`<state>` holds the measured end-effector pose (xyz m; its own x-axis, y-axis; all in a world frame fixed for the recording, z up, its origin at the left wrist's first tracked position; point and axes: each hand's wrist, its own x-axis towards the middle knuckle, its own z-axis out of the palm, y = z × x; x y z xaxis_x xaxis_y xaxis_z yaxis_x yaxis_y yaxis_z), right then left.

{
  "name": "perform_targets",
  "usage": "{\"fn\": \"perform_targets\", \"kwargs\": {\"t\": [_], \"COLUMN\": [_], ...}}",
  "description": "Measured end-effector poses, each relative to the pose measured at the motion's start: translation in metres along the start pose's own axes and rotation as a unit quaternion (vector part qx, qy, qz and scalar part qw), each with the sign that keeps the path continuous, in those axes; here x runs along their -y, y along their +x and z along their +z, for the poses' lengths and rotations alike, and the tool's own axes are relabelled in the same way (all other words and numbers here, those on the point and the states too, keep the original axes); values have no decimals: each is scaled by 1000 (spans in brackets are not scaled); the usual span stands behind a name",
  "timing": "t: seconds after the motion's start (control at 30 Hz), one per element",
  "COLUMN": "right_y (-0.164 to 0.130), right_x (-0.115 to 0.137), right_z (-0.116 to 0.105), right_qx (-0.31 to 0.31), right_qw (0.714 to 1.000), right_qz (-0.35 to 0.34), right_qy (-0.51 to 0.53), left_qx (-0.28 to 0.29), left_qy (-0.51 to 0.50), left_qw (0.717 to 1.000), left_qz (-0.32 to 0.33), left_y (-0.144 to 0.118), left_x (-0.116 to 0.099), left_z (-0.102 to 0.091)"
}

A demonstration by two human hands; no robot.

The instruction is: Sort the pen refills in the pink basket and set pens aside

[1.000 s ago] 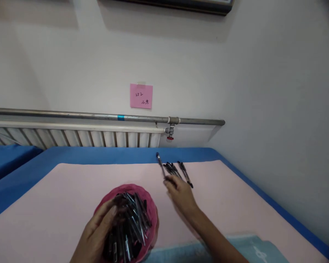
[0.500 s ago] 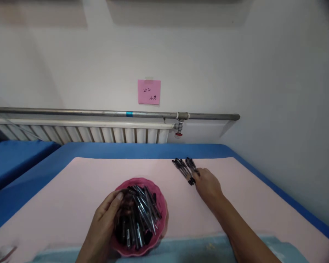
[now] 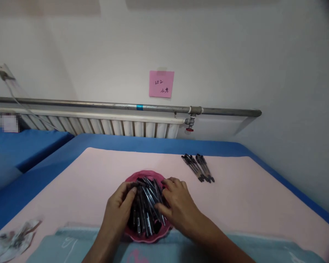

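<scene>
Now the left hand (image 3: 120, 206) cups the rim of the pink bowl (image 3: 146, 175), its grip on the bowl's side. Beside it, the right hand (image 3: 177, 204) pinches among the bowl's black pens (image 3: 146, 210); farther right, a row of pens (image 3: 198, 167) lies on the desk (image 3: 249, 197).

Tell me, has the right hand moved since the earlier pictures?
Yes. The right hand has come back from the row of pens lying on the pink cloth and now rests at the pink bowl of pens, opposite the left hand.
</scene>
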<state>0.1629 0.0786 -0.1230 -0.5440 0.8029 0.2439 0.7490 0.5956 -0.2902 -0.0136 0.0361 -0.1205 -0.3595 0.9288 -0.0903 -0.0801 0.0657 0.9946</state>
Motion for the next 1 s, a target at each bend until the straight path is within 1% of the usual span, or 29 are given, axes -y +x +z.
{"fn": "perform_targets", "kwargs": {"t": [0.1,0.27,0.37,0.47,0.53,0.67,0.73,0.8,0.9,0.93,1.0], "right_y": [-1,1,5,9,9,2,0,1,6,7,8], "right_x": [3,3,-2,-6,-3,13,17,14,2,-2,-6], "right_z": [8,12,9,3,-1,0,1,0,-3,-3,-2], "right_qx": [-1,-14,-40,-86,-101,-80,-64,-67,-93,-90,-52], "right_qw": [1000,1000,996,982,976,979,982,985,992,995,998], "right_qz": [7,23,52,84,82,24,-4,-8,18,26,37], "right_qy": [-4,11,65,142,176,186,179,161,80,47,1], "left_qx": [35,37,39,34,58,157,171,145,77,59,47], "left_qy": [39,85,106,115,95,21,-3,-24,-65,-77,-85], "left_qw": [998,994,992,991,993,987,985,988,993,993,993], "left_qz": [24,52,59,57,41,-10,-28,-41,-56,-60,-68], "left_y": [2,4,3,3,1,-4,-4,-3,1,2,3], "left_x": [2,5,4,3,3,5,7,8,6,5,3], "left_z": [-3,-6,-6,-6,-4,3,5,4,1,-1,-2]}}
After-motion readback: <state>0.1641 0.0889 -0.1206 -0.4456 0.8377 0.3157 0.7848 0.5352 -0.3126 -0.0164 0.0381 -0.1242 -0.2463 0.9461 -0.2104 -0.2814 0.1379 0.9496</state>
